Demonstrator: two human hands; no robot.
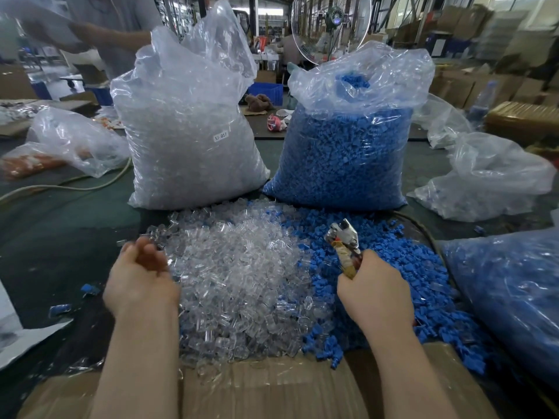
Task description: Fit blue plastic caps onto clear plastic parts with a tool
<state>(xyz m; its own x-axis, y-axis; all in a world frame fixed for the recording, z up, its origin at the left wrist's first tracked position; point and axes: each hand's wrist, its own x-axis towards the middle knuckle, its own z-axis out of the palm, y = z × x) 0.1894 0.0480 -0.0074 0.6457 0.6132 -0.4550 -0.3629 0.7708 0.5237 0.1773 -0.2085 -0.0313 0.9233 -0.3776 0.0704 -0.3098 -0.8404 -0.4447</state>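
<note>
A heap of clear plastic parts [242, 276] lies on the table before me, with a heap of blue caps [402, 267] touching it on the right. My left hand [139, 276] hovers at the clear heap's left edge, fingers curled and blurred; whether it holds a part I cannot tell. My right hand [375, 291] grips the taped handles of a metal plier-like tool [344, 240], whose jaws point up and away over the blue caps.
Behind the heaps stand a big bag of clear parts [187, 140] and a big bag of blue caps [344, 152]. Another blue-filled bag [508, 297] lies right. Cardboard [266, 388] spans the front edge. A cable [75, 186] and loose bags lie left; a person stands behind.
</note>
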